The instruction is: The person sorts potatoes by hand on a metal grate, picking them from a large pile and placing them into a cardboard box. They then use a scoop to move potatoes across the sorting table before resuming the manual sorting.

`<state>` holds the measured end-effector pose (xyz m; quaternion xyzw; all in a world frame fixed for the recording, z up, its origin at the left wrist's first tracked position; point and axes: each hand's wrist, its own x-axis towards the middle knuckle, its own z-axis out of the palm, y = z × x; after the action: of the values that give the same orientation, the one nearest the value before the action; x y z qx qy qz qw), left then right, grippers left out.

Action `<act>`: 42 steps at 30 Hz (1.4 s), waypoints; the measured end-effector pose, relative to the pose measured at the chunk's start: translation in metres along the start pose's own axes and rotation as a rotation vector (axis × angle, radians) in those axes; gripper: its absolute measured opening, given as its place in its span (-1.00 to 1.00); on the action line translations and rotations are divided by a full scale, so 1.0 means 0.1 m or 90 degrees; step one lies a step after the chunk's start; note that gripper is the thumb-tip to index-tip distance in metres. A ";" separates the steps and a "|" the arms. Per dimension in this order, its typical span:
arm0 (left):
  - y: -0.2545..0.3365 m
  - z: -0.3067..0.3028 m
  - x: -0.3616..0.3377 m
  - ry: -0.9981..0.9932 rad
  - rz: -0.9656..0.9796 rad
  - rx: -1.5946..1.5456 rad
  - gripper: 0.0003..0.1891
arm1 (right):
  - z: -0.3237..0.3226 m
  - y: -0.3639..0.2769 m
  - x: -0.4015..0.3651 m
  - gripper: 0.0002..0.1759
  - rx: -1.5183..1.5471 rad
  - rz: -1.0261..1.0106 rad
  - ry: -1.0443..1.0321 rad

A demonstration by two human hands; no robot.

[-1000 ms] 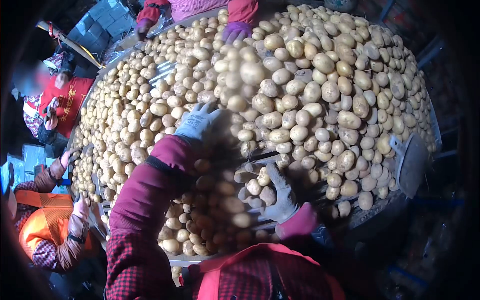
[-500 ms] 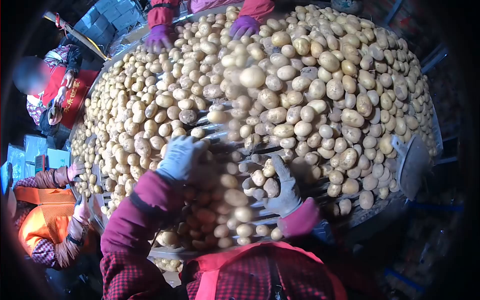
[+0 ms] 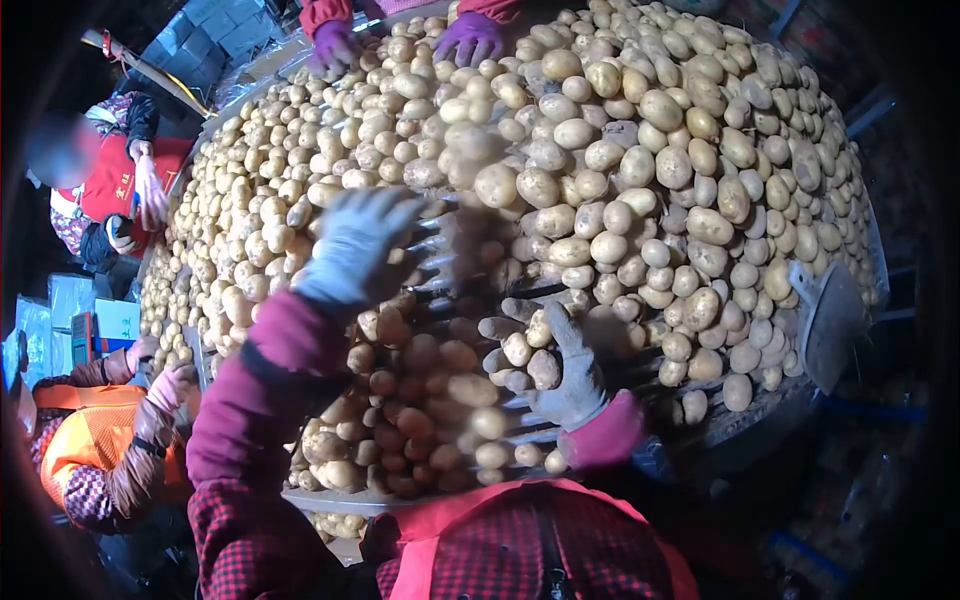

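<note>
My left hand [image 3: 358,245], in a pale blue-white glove, reaches over the potato heap with its fingers stretched out and apart. Nothing shows in it, though its underside is hidden. Below its fingers, dark slats [image 3: 435,262] show between potatoes. My right hand [image 3: 568,385], in a dirty grey glove, curls around a few small potatoes [image 3: 543,368] low over the heap. Between my arms lies a shadowed pile of potatoes [image 3: 415,380], close to the near edge.
Across the table, a person's purple-gloved hands [image 3: 468,40] touch the potatoes. At left are a person in a red apron [image 3: 110,185] and another in an orange vest [image 3: 100,440]. A round-faced metal scoop or plate [image 3: 832,325] stands at the right edge.
My left hand has moved forward and slightly left, and more potatoes lie between my arms. My right hand stays nearly in place. The purple-gloved hands across have shifted.
</note>
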<state>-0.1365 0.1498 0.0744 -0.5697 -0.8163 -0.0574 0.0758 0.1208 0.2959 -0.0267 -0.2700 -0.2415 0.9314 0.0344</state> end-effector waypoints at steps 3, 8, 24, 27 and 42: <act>0.24 0.49 0.21 -0.065 0.079 -0.014 -0.46 | -0.01 -0.03 -0.03 -0.39 0.035 0.019 -0.007; -0.45 0.83 0.13 -0.057 0.021 -0.063 -0.46 | 0.06 -0.09 -0.08 -0.36 0.097 0.036 -0.004; -0.81 0.73 0.23 -0.112 -0.226 0.188 -0.59 | -0.10 -0.02 -0.04 -0.35 -0.047 -0.009 0.030; -1.00 0.66 0.27 -0.188 -0.331 0.152 -0.49 | -0.13 0.00 -0.02 -0.34 -0.093 -0.034 0.057; -1.56 0.42 -0.02 -0.145 -0.542 0.204 -0.41 | -0.07 0.00 -0.03 -0.40 -0.125 -0.064 0.073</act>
<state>-0.2848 0.1020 0.0312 -0.1676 -0.9792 0.1063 0.0426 0.1268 0.2981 -0.0307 -0.3123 -0.3427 0.8834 0.0682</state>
